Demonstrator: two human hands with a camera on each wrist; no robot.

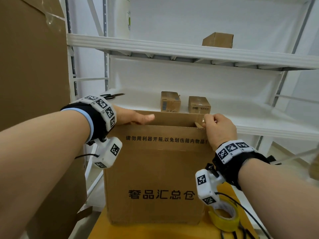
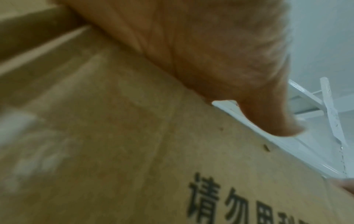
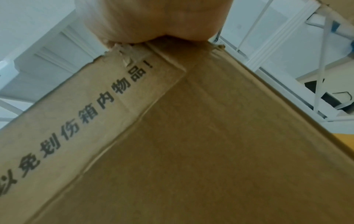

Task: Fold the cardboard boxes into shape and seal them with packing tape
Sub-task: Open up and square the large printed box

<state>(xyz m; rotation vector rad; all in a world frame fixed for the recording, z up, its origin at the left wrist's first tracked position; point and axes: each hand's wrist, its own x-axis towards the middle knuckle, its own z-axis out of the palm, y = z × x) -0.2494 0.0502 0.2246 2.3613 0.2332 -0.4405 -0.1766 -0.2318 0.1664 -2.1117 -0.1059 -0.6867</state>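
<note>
Where hands (image 1: 134,118) grip, box (image 1: 155,169) rim hidden

The head view looks forward and slightly down from above both forearms, taking in the box (image 1: 155,169) from its near face, the left hand (image 1: 136,117) and right hand (image 1: 219,128) at its top edge, and the white shelves (image 1: 189,54) behind. The left wrist view sits very near the box, below the hand, looking up along the printed face; it is blurred. The right wrist view looks up from just beside the box's right corner, with the hand filling the top. All three views share the box's printed upper band and the shelves beyond.
</note>
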